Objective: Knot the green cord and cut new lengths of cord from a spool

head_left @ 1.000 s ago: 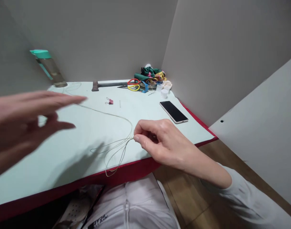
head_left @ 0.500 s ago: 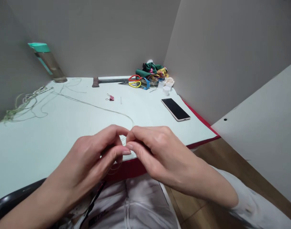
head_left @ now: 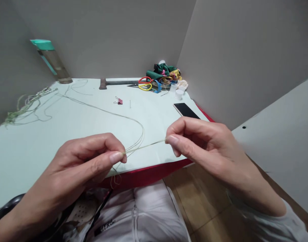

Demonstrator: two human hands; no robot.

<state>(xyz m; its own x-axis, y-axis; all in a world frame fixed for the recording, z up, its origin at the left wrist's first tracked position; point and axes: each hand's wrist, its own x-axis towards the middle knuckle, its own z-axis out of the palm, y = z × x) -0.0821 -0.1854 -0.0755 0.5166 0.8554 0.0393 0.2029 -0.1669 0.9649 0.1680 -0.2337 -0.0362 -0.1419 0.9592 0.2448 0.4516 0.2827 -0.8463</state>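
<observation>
Thin pale green thread [head_left: 146, 146] is stretched between my two hands over the table's front edge. My left hand [head_left: 90, 158] pinches several strands between thumb and forefinger, and loose ends dangle below it. My right hand [head_left: 201, 141] pinches the other end between thumb and fingertips, a little higher and to the right. From the left pinch the strands loop up onto the white tabletop [head_left: 98, 124] and run back to a bundle of green and white cords [head_left: 30, 104] at the far left.
Along the back lie a hammer-like tool [head_left: 118, 82], scissors [head_left: 145, 84] and a pile of coloured cloth [head_left: 164, 72]. A pink binder clip [head_left: 118, 101] and a needle [head_left: 130, 104] lie mid-table. A phone [head_left: 186, 110] is partly behind my right hand. A bottle [head_left: 53, 62] stands back left.
My hands were together at the fingertips and have moved apart, the right one going right and the left one left. A length of thread now shows taut between them.
</observation>
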